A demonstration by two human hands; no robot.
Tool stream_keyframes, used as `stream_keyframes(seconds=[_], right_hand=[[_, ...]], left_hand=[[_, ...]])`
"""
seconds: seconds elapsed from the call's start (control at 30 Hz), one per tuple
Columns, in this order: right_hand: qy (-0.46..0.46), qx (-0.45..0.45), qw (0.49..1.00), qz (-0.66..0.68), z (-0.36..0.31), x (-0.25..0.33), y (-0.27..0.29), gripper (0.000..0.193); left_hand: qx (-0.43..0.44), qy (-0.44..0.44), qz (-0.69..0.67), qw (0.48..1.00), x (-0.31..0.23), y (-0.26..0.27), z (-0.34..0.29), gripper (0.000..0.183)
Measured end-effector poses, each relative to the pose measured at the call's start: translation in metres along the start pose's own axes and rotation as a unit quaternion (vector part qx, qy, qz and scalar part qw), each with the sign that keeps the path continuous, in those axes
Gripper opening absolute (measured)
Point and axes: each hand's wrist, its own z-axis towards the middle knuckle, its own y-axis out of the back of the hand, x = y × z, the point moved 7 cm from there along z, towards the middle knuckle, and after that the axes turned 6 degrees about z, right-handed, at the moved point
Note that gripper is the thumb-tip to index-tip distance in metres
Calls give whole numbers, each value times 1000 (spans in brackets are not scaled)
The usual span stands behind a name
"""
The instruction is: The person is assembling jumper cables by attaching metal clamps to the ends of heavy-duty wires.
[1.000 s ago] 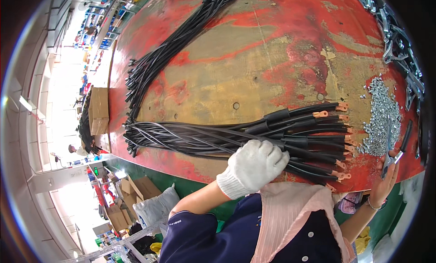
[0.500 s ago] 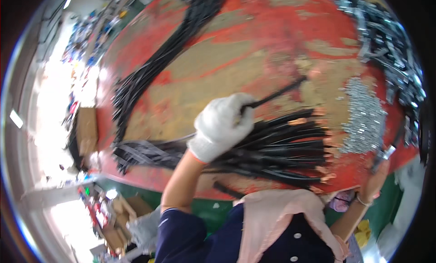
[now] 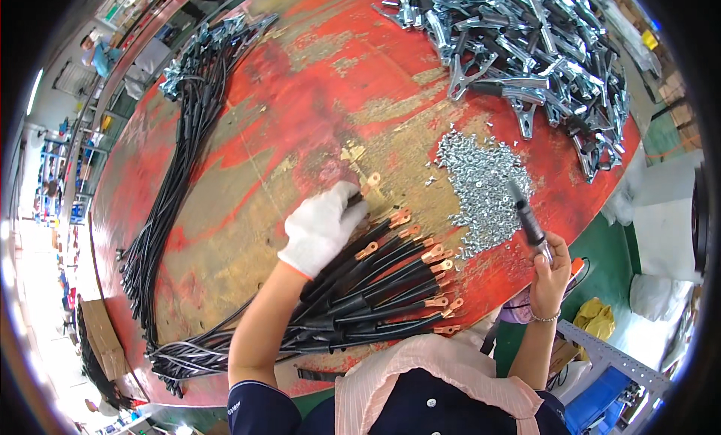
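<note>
In a white knit glove, my left hand (image 3: pixel 319 228) is closed round the end of a black cable, and the cable's copper lug (image 3: pixel 371 181) sticks out beyond the fingers. Under and beside it a bundle of black cables (image 3: pixel 353 303) fans out, each ending in a copper lug. My bare right hand (image 3: pixel 552 273) grips a slim black-and-silver clamp (image 3: pixel 531 223), seen nearly edge-on, its far tip blurred. This clamp is held above the right side of a heap of small silver screws or nuts (image 3: pixel 484 183), too small to tell which.
A big pile of metal clamps (image 3: pixel 533 52) covers the far right of the worn red table (image 3: pixel 255 82). Along the left lies another long bundle of black cables (image 3: pixel 184 161) with clamps at its far end. A cardboard box (image 3: pixel 104 337) stands beyond the left edge.
My view has turned, bringing the clamp pile and right hand further in. My right hand has raised the clamp beside the small-parts heap. My left hand still holds the cable, now close to its lug.
</note>
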Motion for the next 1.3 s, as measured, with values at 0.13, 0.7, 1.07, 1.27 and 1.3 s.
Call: stream_keyframes(seconds=[0.13,0.7,1.07,1.27,1.3], right_hand=[[-1,5,998,65,-1,2,-7,57],[-21,201,975,98,17,-3,-184,52],[5,222,975,27,-1,8,-189,60],[25,256,966,8,-1,14,-194,61],[22,255,967,10,-1,14,-195,61]], left_hand=[[-31,-6,138,990,-20,-7,-6,26],[59,16,-289,956,-20,-3,-34,29],[159,56,-305,937,-16,-16,-32,41],[144,61,-321,934,-16,-16,-33,40],[146,65,-316,935,-16,-17,-33,40]])
